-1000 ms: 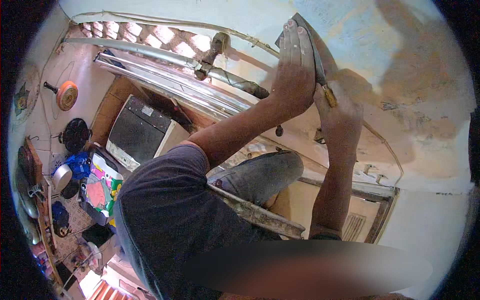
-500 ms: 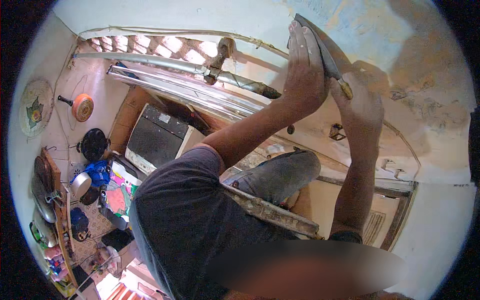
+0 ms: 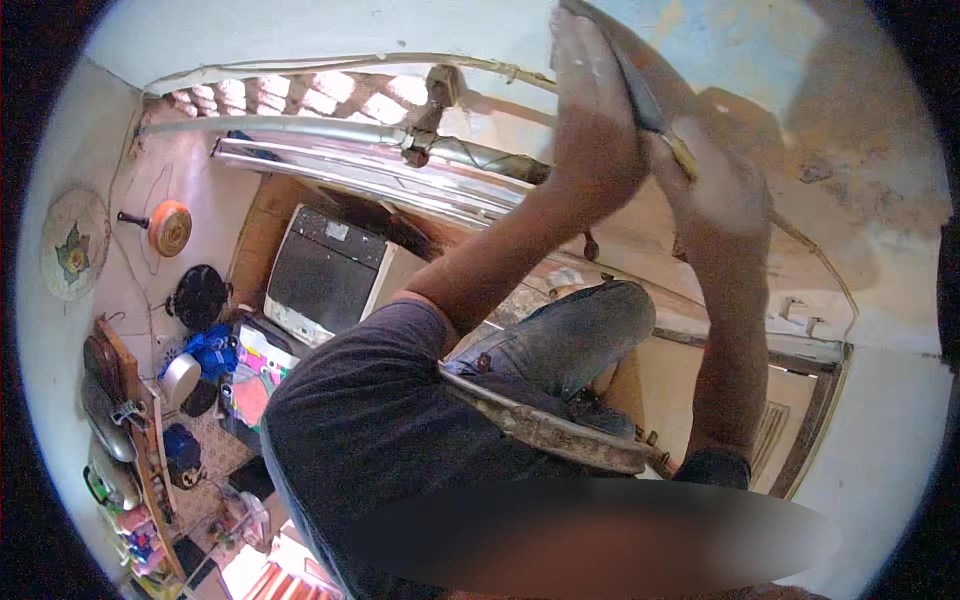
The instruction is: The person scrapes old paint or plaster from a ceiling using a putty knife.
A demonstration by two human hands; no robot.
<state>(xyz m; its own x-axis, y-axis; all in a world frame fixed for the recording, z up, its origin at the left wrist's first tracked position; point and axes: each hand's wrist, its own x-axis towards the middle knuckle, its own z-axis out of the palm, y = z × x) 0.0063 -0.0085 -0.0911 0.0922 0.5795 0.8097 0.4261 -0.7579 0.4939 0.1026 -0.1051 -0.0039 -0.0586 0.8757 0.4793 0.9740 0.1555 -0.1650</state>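
Observation:
My right hand [image 3: 715, 185] is closed round the pale yellowish handle of a trowel [image 3: 645, 95], whose dark metal blade tapers upward toward the top edge of the view. My left hand [image 3: 595, 100] is raised beside it, its fingers straight and lying flat along the blade. Both arms reach up in front of a patchy wall [image 3: 850, 170], where blue-white paint gives way to bare brownish plaster. My right palm and part of the grip are blurred.
A worn plank [image 3: 560, 435] lies across by my jeans-clad leg [image 3: 570, 330]. A metal pipe [image 3: 480, 155] and a cable run along the wall below a lattice opening [image 3: 320, 95]. A dark-fronted appliance [image 3: 325, 270], hanging pans [image 3: 170, 228] and a cluttered shelf [image 3: 135, 400] are at left.
Both hands and the trowel have moved up and slightly left in the view, keeping the same hold. The room has shifted a little as the head moved.

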